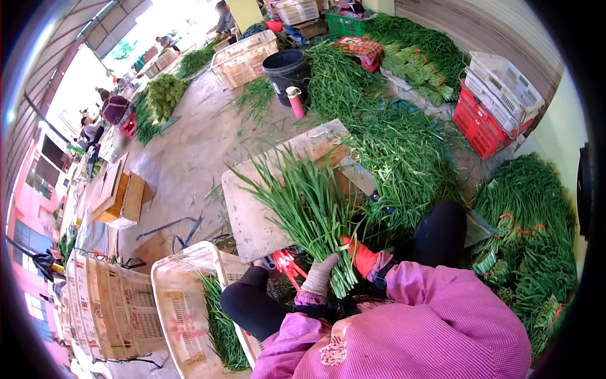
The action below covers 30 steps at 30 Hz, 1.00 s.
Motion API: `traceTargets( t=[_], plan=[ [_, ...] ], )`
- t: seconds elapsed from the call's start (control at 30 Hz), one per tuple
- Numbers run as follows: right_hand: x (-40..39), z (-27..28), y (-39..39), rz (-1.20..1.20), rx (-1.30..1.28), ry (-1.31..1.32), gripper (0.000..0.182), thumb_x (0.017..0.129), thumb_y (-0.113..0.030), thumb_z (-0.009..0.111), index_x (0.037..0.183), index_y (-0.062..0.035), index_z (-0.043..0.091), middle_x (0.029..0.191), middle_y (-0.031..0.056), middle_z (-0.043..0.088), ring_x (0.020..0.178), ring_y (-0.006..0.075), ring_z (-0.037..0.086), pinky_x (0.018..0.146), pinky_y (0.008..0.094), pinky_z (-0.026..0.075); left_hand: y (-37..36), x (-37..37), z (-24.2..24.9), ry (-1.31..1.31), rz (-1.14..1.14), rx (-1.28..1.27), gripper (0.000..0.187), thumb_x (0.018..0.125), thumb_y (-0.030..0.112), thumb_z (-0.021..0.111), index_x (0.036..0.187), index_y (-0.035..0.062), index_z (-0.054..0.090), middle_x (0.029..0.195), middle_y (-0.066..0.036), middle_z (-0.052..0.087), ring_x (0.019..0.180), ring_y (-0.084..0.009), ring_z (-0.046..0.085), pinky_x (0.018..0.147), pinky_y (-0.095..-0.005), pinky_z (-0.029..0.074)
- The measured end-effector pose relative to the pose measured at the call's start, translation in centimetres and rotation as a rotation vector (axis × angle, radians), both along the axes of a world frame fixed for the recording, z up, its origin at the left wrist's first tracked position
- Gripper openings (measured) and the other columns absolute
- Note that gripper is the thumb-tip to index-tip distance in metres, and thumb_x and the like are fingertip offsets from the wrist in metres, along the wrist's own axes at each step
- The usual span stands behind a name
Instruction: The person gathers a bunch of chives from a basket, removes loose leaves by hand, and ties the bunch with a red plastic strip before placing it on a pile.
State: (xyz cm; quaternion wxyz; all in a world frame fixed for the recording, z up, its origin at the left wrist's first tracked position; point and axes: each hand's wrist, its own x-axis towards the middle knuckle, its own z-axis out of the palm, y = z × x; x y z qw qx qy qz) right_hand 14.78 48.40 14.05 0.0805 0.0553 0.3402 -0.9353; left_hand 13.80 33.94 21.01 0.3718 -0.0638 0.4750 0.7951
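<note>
A bunch of long green stalks (pixel 309 205) lies across my lap, leaves fanned over a worn board (pixel 243 215) and cut ends toward me. My left hand (pixel 320 275), in a pale glove, is wrapped round the lower stalks from the left. On the other side my right hand (pixel 361 256), in an orange-red glove, closes on the same bunch. Red strips (pixel 288 264) hang beside my left knee. A wide blade (pixel 357 175) with a dark handle rests at the board's right edge, next to a big heap of loose stalks (pixel 404 164).
At the lower left are a white crate (pixel 183 303) with greens and stacked crates (pixel 113 306). Ahead stand a black bucket (pixel 287 72), a pink bottle (pixel 295 102) and a cardboard box (pixel 120 196). Tied bundles (pixel 524 234) and a red crate (pixel 480 123) are right. People sit far left.
</note>
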Motion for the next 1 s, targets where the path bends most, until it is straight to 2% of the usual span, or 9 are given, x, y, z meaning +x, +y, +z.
traceTargets(
  t=[0.23,0.37,0.4,0.5,0.63,0.67,0.7,0.9,1.0],
  plan=[
    [0.4,0.6,-0.2,-0.206,0.821,0.227,0.039,0.097,-0.034,0.051,0.121,-0.0046,0.062,0.111,0.0047,0.067,0.101,0.0149,0.060,0.090,0.0322,0.047,-0.6,0.0,0.7,-0.002,-0.050,-0.030,0.037,0.083,0.006,0.063,0.119,0.0033,0.057,0.103,-0.005,0.066,0.089,-0.0183,0.065,0.079,-0.0331,0.053],
    [-0.4,-2.5,1.7,-0.068,0.788,0.333,0.039,0.096,-0.033,0.055,0.123,-0.0043,0.059,0.111,0.0005,0.063,0.099,0.0132,0.059,0.089,0.0304,0.047,-0.7,-0.2,2.2,0.139,-0.064,-0.020,0.043,0.080,0.005,0.066,0.122,0.0031,0.057,0.109,-0.003,0.065,0.098,-0.0170,0.062,0.090,-0.0318,0.048],
    [-0.4,-0.2,2.2,0.029,0.418,0.140,0.044,0.094,-0.035,0.059,0.124,-0.0044,0.057,0.114,0.0023,0.063,0.104,0.0149,0.059,0.092,0.0320,0.046,-0.8,-0.6,2.0,0.198,-0.072,-0.027,0.043,0.080,0.006,0.066,0.122,0.0032,0.057,0.111,-0.003,0.064,0.099,-0.0166,0.061,0.090,-0.0318,0.047],
    [-0.5,8.0,3.2,0.179,0.234,0.129,0.063,0.089,-0.045,0.064,0.135,-0.0050,0.048,0.125,0.0053,0.060,0.117,0.0173,0.053,0.100,0.0337,0.041,-1.1,-1.3,2.5,0.303,-0.111,-0.091,0.046,0.080,0.007,0.068,0.124,0.0033,0.056,0.111,-0.002,0.063,0.099,-0.0149,0.058,0.091,-0.0313,0.045],
    [-4.0,11.8,6.1,0.195,0.551,0.285,0.076,0.086,-0.044,0.068,0.143,-0.0051,0.036,0.134,0.0065,0.053,0.120,0.0175,0.051,0.102,0.0340,0.040,-1.1,-3.9,4.0,0.409,-0.267,-0.388,0.043,0.080,0.010,0.073,0.120,0.0030,0.058,0.103,-0.002,0.065,0.089,-0.0139,0.061,0.080,-0.0290,0.049],
    [-4.7,12.4,6.3,0.156,0.506,0.262,0.077,0.085,-0.040,0.071,0.144,-0.0052,0.035,0.135,0.0063,0.051,0.120,0.0180,0.051,0.102,0.0335,0.041,-0.9,-4.5,4.9,0.420,-0.251,-0.320,0.037,0.079,0.014,0.076,0.111,0.0042,0.061,0.076,0.001,0.064,0.052,-0.0079,0.051,0.045,-0.0226,0.038],
    [-5.5,13.0,6.3,0.117,0.460,0.240,0.079,0.084,-0.036,0.074,0.144,-0.0053,0.033,0.136,0.0061,0.050,0.119,0.0185,0.051,0.101,0.0330,0.041,-0.7,-5.6,4.8,0.634,-0.252,-0.384,0.034,0.079,0.015,0.078,0.107,0.0029,0.062,0.074,0.001,0.062,0.051,-0.0079,0.049,0.045,-0.0228,0.036],
    [-11.1,15.9,6.6,-0.089,0.556,0.414,0.073,0.083,-0.007,0.073,0.143,-0.0058,0.031,0.135,0.0101,0.051,0.115,0.0209,0.056,0.096,0.0336,0.050,1.1,-11.3,10.4,0.728,-0.151,-0.278,0.044,0.080,0.009,0.077,0.119,0.0002,0.058,0.102,-0.003,0.066,0.089,-0.0143,0.060,0.084,-0.0309,0.050],
    [-12.8,20.2,7.3,-0.041,0.530,0.331,0.072,0.080,0.002,0.073,0.141,-0.0063,0.036,0.133,0.0119,0.052,0.110,0.0213,0.059,0.092,0.0358,0.054,1.2,-14.5,12.0,0.758,-0.229,-0.265,0.052,0.077,0.011,0.079,0.123,0.0021,0.056,0.110,-0.005,0.063,0.097,-0.0158,0.058,0.086,-0.0305,0.049]
  ],
)
